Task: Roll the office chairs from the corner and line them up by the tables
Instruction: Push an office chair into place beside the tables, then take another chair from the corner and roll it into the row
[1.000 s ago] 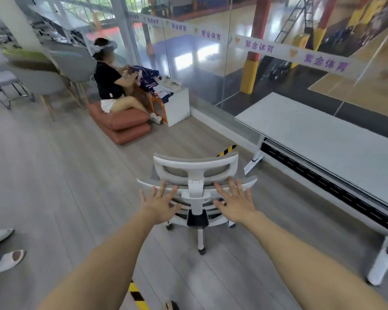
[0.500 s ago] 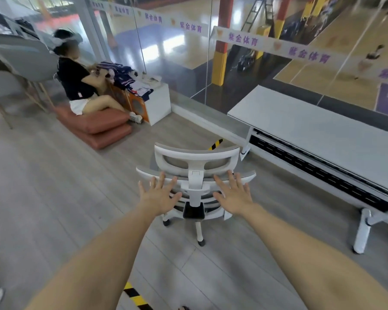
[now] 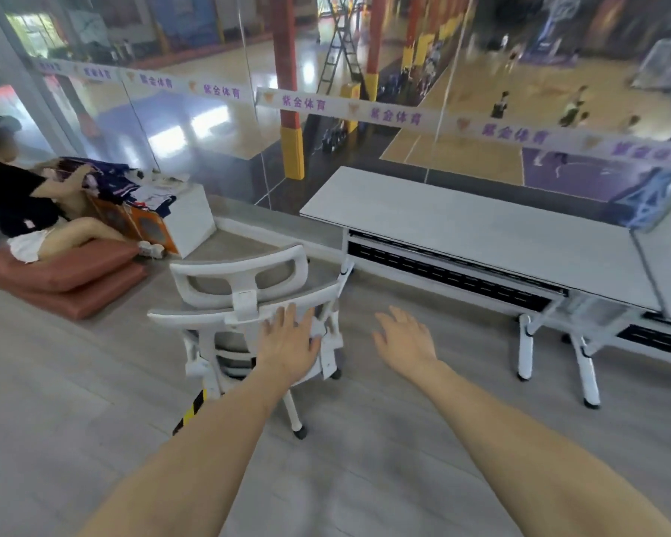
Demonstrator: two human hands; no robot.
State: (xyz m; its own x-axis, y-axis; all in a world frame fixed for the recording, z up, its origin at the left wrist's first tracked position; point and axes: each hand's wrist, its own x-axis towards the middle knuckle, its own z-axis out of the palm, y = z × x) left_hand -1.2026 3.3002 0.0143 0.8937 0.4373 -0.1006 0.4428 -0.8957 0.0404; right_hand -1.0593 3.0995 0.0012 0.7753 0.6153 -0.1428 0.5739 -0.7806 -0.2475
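Your left hand spread flat against white mesh office chair backrest, right side; your right hand spread, holding nothing, off chair at 3 o'clock.

Risk: one-sided push likely spins chair, swinging it into table leg at 3 o'clock.

Chair beside left end of long grey table; seat faces 12 o'clock, toward glass; backrest long axis runs 9-to-3.
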